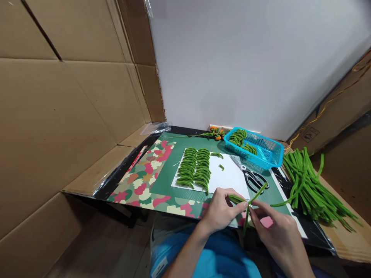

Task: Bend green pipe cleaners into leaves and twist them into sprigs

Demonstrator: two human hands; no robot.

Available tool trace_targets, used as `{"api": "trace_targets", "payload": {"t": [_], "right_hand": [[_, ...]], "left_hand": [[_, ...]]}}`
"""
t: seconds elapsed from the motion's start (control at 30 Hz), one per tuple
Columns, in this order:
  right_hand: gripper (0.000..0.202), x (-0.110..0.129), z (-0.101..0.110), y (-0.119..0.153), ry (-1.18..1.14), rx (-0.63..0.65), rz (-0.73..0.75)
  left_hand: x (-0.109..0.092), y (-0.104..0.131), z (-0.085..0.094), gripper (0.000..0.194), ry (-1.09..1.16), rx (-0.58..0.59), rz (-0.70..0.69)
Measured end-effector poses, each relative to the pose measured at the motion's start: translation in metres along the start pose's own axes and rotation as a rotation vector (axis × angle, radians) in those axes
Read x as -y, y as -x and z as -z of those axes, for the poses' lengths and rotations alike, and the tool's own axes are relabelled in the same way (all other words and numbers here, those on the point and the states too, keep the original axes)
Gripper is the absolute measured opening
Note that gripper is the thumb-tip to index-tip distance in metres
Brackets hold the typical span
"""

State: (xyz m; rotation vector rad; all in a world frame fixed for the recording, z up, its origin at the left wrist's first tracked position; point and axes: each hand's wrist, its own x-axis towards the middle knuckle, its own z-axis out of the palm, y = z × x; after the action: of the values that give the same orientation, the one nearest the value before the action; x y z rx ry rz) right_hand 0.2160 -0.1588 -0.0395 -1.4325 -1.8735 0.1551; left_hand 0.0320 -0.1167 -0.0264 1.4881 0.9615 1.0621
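My left hand pinches green fuzzy stems near the front edge of the table. Close to its right, my right hand has its fingers closed on the same green stems, which cross between the two hands. Beyond them lies a white sheet. Two columns of short curved green pieces rest on its left part, with a curved piece and a smaller one further right. Black-handled scissors lie beside the sheet's right side.
A blue basket with green pieces stands at the back right. Orange flowers lie left of it. A pile of long green stems covers the right side. Cardboard rises at left, a white wall behind.
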Motion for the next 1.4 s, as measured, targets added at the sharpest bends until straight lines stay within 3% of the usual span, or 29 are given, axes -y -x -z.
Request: {"api": "trace_targets", "payload": {"t": [0.2, 0.43, 0.6, 0.7, 1.07, 1.27, 1.4], "right_hand": [[0.037, 0.009, 0.002, -0.004, 0.035, 0.003, 0.044], [0.027, 0.001, 0.004, -0.005, 0.011, 0.041, 0.133], [0.014, -0.005, 0.006, -0.002, -0.035, -0.034, 0.190], [0.015, -0.006, 0.005, -0.001, -0.029, -0.057, 0.200], [0.021, -0.003, 0.003, -0.016, 0.036, 0.051, 0.262], [0.016, 0.000, 0.004, -0.013, 0.024, -0.019, 0.235], [0.023, -0.001, 0.006, -0.010, 0.048, -0.063, 0.273]], "left_hand": [[0.004, -0.002, -0.001, 0.011, -0.014, -0.004, -0.022], [0.006, -0.003, -0.002, 0.011, -0.069, 0.043, -0.025], [0.010, -0.003, -0.001, 0.016, -0.065, 0.045, 0.002], [0.011, -0.003, -0.001, 0.017, -0.059, 0.058, 0.017], [0.011, -0.001, -0.001, 0.013, -0.107, 0.104, 0.026], [0.012, -0.001, -0.002, 0.017, -0.006, 0.040, 0.031], [0.012, -0.002, -0.002, 0.017, 0.018, 0.046, 0.045]]}}
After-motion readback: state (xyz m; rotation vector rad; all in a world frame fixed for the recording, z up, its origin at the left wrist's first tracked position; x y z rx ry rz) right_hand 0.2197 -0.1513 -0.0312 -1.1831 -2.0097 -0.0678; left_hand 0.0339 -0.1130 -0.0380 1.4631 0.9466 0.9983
